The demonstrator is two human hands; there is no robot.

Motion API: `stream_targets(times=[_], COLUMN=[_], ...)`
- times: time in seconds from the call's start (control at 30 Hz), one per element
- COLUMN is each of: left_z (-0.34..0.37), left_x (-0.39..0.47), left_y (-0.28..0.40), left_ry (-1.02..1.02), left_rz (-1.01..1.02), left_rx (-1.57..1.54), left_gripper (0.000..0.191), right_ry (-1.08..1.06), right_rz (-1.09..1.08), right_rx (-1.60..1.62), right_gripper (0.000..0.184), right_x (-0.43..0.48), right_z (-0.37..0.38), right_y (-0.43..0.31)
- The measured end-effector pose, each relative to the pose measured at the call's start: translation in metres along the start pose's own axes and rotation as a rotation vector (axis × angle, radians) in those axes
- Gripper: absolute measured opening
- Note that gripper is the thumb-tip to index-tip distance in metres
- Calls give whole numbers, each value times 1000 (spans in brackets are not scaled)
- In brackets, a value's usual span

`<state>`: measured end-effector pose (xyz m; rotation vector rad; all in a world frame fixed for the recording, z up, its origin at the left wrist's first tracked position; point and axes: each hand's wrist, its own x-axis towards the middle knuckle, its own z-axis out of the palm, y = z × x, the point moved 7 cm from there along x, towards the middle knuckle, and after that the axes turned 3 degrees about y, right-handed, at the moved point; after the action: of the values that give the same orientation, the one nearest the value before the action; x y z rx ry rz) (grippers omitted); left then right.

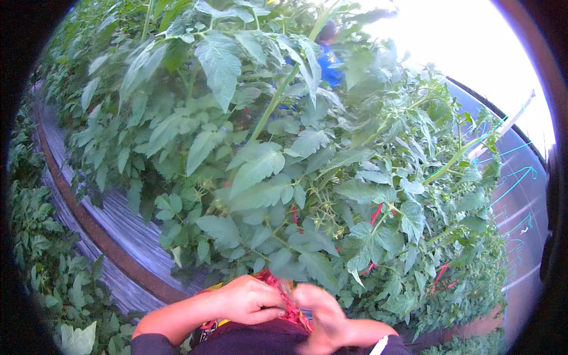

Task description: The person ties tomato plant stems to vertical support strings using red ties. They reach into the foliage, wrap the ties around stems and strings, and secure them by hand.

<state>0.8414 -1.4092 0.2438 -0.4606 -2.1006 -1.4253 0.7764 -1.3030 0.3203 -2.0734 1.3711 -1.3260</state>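
Note:
My left hand is at my waist, fingers curled against a bundle of red ties that look like thin plastic strips. The ties lie in or on a bag with a yellow edge, mostly covered by my hands and dark shirt. Close on the other side of the bundle is my right hand, blurred by motion, its thumb side towards the ties. Whether it pinches a strip cannot be made out. Just beyond both hands stands a leafy tomato plant with small yellow flowers.
Red ties hang among the stems. Green twine runs up at the right beside a dark sheet wall. Silvery mulch film flanks a brown soil strip at left. A person in blue stands behind the foliage.

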Motion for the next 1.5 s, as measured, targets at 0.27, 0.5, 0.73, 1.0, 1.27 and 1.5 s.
stream_targets(times=[0.27, 0.5, 0.73, 1.0, 1.27, 1.5], left_z=[8, -19, -71, -107, -108, -81], left_x=[48, 143, 240, 262, 242, 213], left_y=[-1, -54, -185, -169, -162, -164], left_ry=[-123, 387, 674, 95, 279, 475], left_rz=[75, -257, -590, -828, -682, -540], left_rx=[256, 364, 7, 503, 841, 790], left_gripper=[16, 22, 36, 39, 34, 33], right_ry=[96, 286, 351, 255, 186, 339], right_rz=[925, 918, 1067, 1075, 1029, 815], right_rx=[324, 197, 68, 95, 21, -39], right_gripper=[26, 24, 23, 37, 27, 31], right_x=[-113, -223, -339, -404, -405, -388], right_z=[-22, -101, -128, -118, -137, -143], right_y=[73, 93, 110, 135, 138, 138])
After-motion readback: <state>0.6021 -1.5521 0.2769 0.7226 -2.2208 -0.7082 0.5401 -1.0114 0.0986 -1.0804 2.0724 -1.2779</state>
